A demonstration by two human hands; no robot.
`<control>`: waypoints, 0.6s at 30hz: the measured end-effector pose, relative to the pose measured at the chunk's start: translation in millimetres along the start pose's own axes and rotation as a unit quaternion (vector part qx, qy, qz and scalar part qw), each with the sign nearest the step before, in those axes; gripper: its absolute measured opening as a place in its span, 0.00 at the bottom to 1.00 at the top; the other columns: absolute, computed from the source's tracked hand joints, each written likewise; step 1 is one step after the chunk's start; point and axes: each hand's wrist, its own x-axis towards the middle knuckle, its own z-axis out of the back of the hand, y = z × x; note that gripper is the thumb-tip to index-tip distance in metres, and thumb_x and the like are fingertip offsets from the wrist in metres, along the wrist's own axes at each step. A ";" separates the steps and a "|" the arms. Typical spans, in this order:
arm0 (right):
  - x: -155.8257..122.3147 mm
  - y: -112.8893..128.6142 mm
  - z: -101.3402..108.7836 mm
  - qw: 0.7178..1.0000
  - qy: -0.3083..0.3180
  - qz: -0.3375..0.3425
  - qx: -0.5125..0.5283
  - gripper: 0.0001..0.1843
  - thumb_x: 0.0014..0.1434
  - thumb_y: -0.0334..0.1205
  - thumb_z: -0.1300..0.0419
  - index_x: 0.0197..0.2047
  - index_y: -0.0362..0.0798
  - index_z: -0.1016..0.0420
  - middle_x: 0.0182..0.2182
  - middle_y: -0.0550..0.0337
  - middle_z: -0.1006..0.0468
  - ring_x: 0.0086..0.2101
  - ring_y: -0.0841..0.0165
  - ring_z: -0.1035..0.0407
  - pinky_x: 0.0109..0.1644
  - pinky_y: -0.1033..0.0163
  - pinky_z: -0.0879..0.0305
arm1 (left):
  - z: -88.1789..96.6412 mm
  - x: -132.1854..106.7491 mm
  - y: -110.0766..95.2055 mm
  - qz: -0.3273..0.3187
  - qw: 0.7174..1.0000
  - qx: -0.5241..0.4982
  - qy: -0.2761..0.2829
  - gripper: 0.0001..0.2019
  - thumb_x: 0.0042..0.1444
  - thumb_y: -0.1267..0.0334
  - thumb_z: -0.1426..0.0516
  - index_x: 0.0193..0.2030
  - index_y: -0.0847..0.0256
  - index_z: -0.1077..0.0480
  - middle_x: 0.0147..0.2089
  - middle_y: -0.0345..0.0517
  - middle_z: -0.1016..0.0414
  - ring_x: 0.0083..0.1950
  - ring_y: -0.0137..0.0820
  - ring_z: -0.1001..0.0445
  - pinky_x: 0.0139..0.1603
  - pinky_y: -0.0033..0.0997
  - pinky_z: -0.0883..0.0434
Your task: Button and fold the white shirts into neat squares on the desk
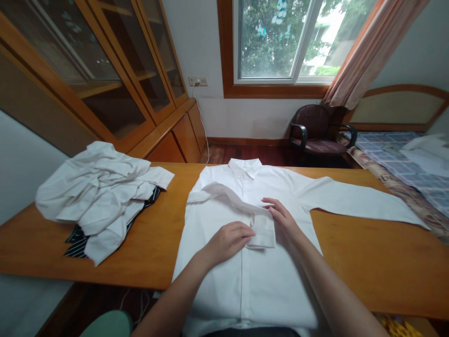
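A white shirt point(245, 276) lies flat on the wooden table point(368, 262), collar away from me. Its left sleeve is folded across the chest, ending in a cuff point(263, 231) near the middle. The other sleeve point(365, 203) stretches out to the right along the table. My left hand point(229, 241) rests on the shirt with fingers curled, its fingertips touching the cuff's left edge. My right hand point(282, 217) lies flat beside the cuff's right edge, fingers stretched out on the fabric.
A pile of crumpled white shirts point(101, 194) with a dark striped garment beneath sits at the table's left. A glass-fronted wooden cabinet point(115, 79) stands at the left. Behind the table are a dark armchair point(317, 133), a window and a bed point(410, 164).
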 end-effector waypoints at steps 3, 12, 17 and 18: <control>-5.5 9.2 8.9 0.998 0.039 -0.039 -0.017 0.26 0.59 0.51 0.39 0.59 0.54 0.28 0.57 0.52 0.26 0.49 0.58 0.28 0.52 0.54 0.31 | 0.1 -3.8 14.5 0.054 0.998 0.020 -0.017 0.11 0.68 0.68 0.47 0.51 0.57 0.26 0.47 0.49 0.22 0.50 0.34 0.24 0.52 0.35 0.25; -8.3 15.3 19.8 0.990 0.017 -0.120 -0.073 0.23 0.53 0.44 0.38 0.52 0.49 0.24 0.34 0.62 0.28 0.31 0.69 0.33 0.35 0.64 0.37 | -6.2 -1.7 31.5 0.057 0.994 0.086 0.033 0.11 0.64 0.69 0.43 0.52 0.58 0.27 0.49 0.49 0.24 0.53 0.37 0.27 0.55 0.41 0.27; -5.8 8.6 22.3 0.987 0.009 -0.116 -0.113 0.23 0.53 0.43 0.39 0.52 0.49 0.24 0.30 0.65 0.30 0.29 0.70 0.36 0.34 0.65 0.41 | -14.4 3.9 35.6 0.027 0.992 0.116 0.049 0.14 0.63 0.70 0.43 0.54 0.56 0.26 0.54 0.50 0.26 0.55 0.38 0.29 0.56 0.42 0.27; -5.4 6.9 22.2 0.987 0.006 -0.115 -0.116 0.23 0.53 0.43 0.39 0.52 0.48 0.24 0.29 0.65 0.30 0.28 0.70 0.36 0.33 0.65 0.41 | -16.5 4.3 37.3 0.022 0.991 0.122 0.054 0.13 0.63 0.70 0.43 0.53 0.56 0.26 0.53 0.51 0.26 0.55 0.38 0.29 0.56 0.42 0.27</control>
